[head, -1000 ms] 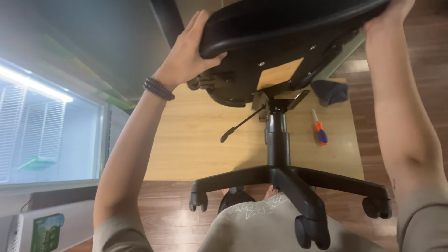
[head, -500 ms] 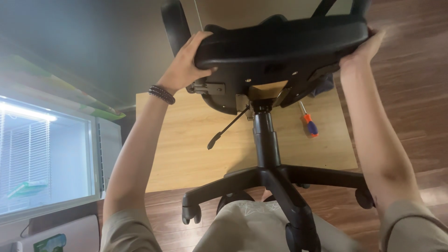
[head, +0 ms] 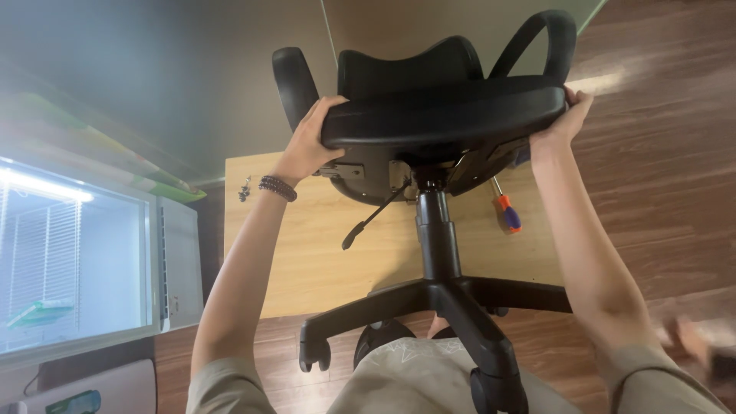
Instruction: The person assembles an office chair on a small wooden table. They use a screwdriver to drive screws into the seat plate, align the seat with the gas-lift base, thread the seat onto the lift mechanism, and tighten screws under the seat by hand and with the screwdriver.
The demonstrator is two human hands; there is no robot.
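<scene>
Black office chair held tipped over a light wooden board on dark wood-plank floor. Left hand and right hand clamped on opposite seat edges. Orange-handled screwdriver on board. Bright window at left.

black office chair lifted in front of me, seat edge toward me, gripped at each side by my left hand and my right hand. padded black seat, two looped black armrests and the backrest on the far side, height lever sticking out under the seat. gas column runs down toward me to a five-star base with black casters, close over my lap.
</scene>
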